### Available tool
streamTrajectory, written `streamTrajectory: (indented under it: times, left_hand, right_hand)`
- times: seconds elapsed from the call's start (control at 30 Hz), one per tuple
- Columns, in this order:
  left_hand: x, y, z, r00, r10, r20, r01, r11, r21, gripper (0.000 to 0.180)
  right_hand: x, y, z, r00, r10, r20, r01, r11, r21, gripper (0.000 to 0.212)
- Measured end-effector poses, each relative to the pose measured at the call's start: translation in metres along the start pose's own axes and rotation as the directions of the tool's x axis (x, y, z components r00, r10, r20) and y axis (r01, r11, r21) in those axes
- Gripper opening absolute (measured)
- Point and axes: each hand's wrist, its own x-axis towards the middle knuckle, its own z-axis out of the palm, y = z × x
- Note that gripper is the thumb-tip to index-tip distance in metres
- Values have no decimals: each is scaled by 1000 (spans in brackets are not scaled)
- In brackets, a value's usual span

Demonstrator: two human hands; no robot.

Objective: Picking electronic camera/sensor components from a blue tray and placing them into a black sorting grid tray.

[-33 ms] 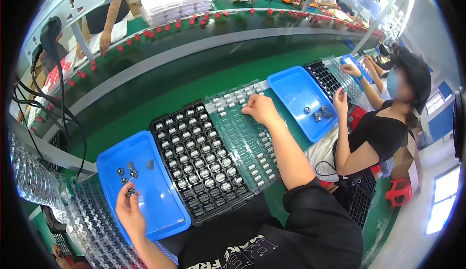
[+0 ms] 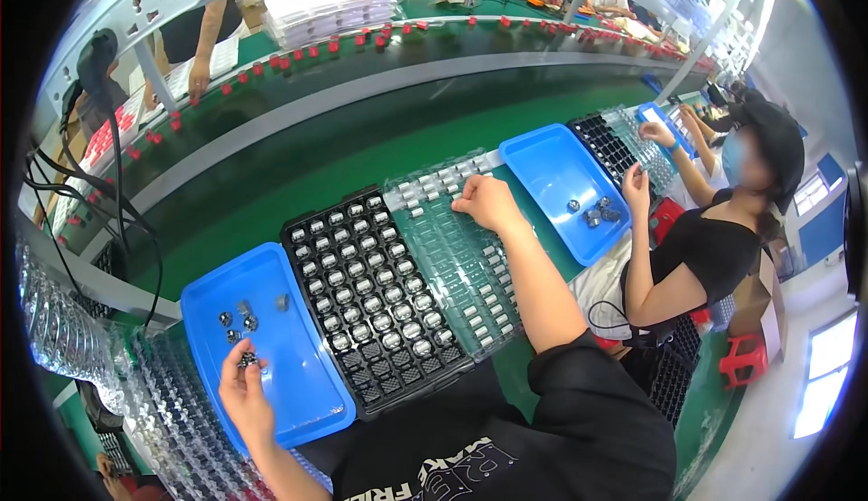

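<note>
One small, dark metallic part [image 2: 248, 359] sits pinched in the bare left hand [image 2: 244, 397], lower left of the frame.
Beneath lies a shallow blue plastic tray [image 2: 307, 392] with a few similar parts [image 2: 250, 323]; beside it, at centre, a black plastic grid tray [image 2: 416, 396] holds silver-topped pieces [image 2: 360, 331]. Beyond, the bare right hand [image 2: 488, 203], drawn to a pinch, is over a clear plastic blister tray [image 2: 436, 250]; whether it grips anything, I cannot tell. Farther, small red pieces [image 2: 334, 46] curve across the upper frame.
</note>
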Motion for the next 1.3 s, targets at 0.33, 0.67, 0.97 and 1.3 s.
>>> streamTrajectory:
  times: [0.33, 0.67, 0.97, 1.3]
  left_hand:
    - [-22, 7, 12, 970, -172, 170, 237, 816, -528, 52]
    - [-24, 45, 46, 885, -76, 459, 397, 638, -660, 57]
    - [-26, 67, 59, 853, 7, 521, 464, 444, -766, 36]
    - [-37, 66, 66, 942, 112, 317, 208, 547, -811, 52]
  right_hand:
    - [-12, 5, -15, 996, -38, 81, 25, 987, 159, 20]
    - [-64, -56, -11, 985, -109, -132, 164, 817, 553, 21]
    - [-187, -161, -1, 925, -358, 129, 17, 376, 926, 19]
    - [-201, -201, 15, 734, -632, -250, 620, 472, 627, 32]
